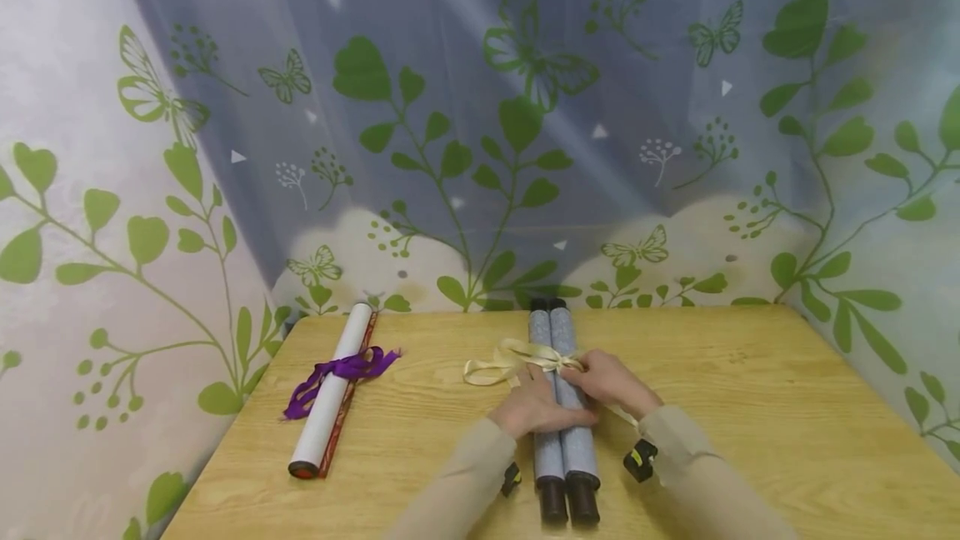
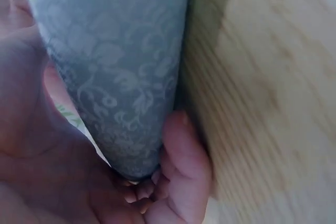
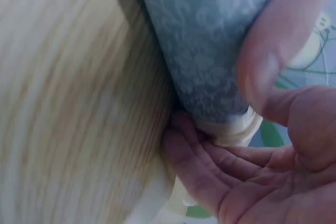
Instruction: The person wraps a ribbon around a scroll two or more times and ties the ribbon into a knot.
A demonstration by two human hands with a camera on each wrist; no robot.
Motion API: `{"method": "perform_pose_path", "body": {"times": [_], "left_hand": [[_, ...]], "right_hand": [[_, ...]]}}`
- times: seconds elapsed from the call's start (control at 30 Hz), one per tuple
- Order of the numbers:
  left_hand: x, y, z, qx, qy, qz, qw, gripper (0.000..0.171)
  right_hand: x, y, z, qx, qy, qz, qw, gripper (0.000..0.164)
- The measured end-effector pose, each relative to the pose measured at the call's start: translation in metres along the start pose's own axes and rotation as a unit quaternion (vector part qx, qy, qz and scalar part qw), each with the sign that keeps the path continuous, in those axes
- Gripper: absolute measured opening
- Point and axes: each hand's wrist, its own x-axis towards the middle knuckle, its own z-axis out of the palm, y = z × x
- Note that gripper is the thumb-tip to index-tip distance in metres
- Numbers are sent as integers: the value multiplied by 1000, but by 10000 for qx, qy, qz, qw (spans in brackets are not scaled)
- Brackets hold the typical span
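Two blue-grey patterned scrolls (image 1: 545, 449) with dark end knobs lie side by side on the wooden table. A cream ribbon (image 1: 491, 371) is tied around them in a bow, its loops spread to the left. My left hand (image 1: 536, 407) grips the pair from the left, thumb across the top; in the left wrist view, fingers (image 2: 184, 161) curl around a patterned roll (image 2: 115, 66). From the right, my right hand (image 1: 611, 380) holds the scrolls beside the knot. The right wrist view shows its thumb (image 3: 262, 72) along the roll (image 3: 205, 40) and fingers curled at the ribbon band (image 3: 228, 131).
A white scroll (image 1: 330, 419) with a red edge, tied with a purple ribbon (image 1: 348, 367), lies at the table's left. A leaf-and-butterfly printed curtain (image 1: 450, 148) hangs behind the wooden table (image 1: 750, 407). Small black devices (image 1: 640, 461) sit by the wrists.
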Motion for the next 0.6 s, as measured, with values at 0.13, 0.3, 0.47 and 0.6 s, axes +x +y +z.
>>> {"method": "perform_pose_path", "body": {"times": [0.13, 0.3, 0.47, 0.6], "left_hand": [[-1, 0, 2, -140, 81, 10, 9999, 127], [-4, -4, 3, -203, 26, -19, 9998, 123], [-10, -11, -6, -289, -232, 103, 9993, 123], [-10, -22, -13, -834, -254, 298, 9957, 127]], "right_hand": [[-2, -2, 4, 73, 20, 80, 9999, 32], [-7, -7, 9, 242, 40, -45, 9997, 36], [-10, -11, 14, 348, 11, -177, 9992, 36], [-10, -14, 17, 592, -85, -268, 9978, 30]]}}
